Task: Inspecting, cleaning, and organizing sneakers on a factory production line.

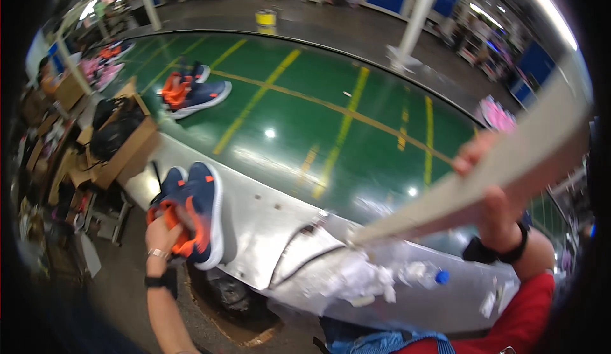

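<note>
My left hand (167, 230) grips a pair of navy sneakers (194, 211) with orange linings and white soles, holding them against the metal edge (267, 211) of a green conveyor belt (318, 112). My right hand (493, 204), in a red sleeve with a black wrist strap, holds up a flat grey cardboard sheet (509, 163) that slants from the upper right down to the metal edge.
Another navy and orange sneaker pair (191, 93) lies on the belt at far left. An open cardboard box (121, 141) with dark contents stands left. Crumpled white paper (363, 281) and a blue cap (442, 277) lie by the edge. Pink shoes (495, 113) sit far right.
</note>
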The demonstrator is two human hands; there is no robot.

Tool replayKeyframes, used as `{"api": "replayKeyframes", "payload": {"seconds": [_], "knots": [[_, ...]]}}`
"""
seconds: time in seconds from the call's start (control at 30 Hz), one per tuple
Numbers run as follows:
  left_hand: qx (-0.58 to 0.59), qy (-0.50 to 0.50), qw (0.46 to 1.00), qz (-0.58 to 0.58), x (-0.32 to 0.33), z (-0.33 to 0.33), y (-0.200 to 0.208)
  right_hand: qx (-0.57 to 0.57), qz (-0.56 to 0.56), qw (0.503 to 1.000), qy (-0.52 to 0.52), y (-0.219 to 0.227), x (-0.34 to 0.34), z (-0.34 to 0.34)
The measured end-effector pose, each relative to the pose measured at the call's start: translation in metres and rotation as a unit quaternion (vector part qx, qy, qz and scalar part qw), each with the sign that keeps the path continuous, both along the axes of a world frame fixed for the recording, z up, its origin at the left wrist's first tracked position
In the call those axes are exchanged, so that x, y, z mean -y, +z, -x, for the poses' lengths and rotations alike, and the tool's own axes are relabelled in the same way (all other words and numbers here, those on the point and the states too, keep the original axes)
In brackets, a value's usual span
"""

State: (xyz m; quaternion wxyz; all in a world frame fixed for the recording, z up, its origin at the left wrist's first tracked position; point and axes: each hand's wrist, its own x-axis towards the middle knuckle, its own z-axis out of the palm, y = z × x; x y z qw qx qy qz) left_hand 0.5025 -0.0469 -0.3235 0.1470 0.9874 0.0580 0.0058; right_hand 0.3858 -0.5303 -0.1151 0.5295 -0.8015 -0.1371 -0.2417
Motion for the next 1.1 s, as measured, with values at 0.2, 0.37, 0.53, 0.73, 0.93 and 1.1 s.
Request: {"api": "replayKeyframes", "payload": {"seconds": [0.2, 0.37, 0.53, 0.73, 0.93, 1.1], "knots": [[-0.025, -0.039, 0.951, 0.305, -0.005, 0.164, 0.028, 0.061, 0.146, 0.987, -0.021, 0.03, 0.017, 0.022], [-0.022, -0.185, 0.935, 0.303, 0.124, 0.224, 0.055, 0.087, 0.174, 0.979, 0.062, -0.004, 0.072, 0.09], [0.0, -0.374, 0.877, 0.301, 0.325, 0.302, 0.099, 0.08, 0.163, 0.982, 0.049, -0.013, 0.18, 0.237], [-0.015, -0.548, 0.793, 0.267, 0.498, 0.399, 0.13, -0.028, 0.028, 0.998, -0.052, -0.067, 0.274, 0.433], [-0.052, -0.428, 0.902, 0.019, 0.585, 0.45, 0.034, -0.256, -0.222, 0.94, -0.023, -0.187, 0.278, 0.522], [-0.056, -0.416, 0.908, -0.015, 0.595, 0.487, -0.022, -0.241, -0.19, 0.945, -0.11, -0.252, 0.267, 0.517]]}}
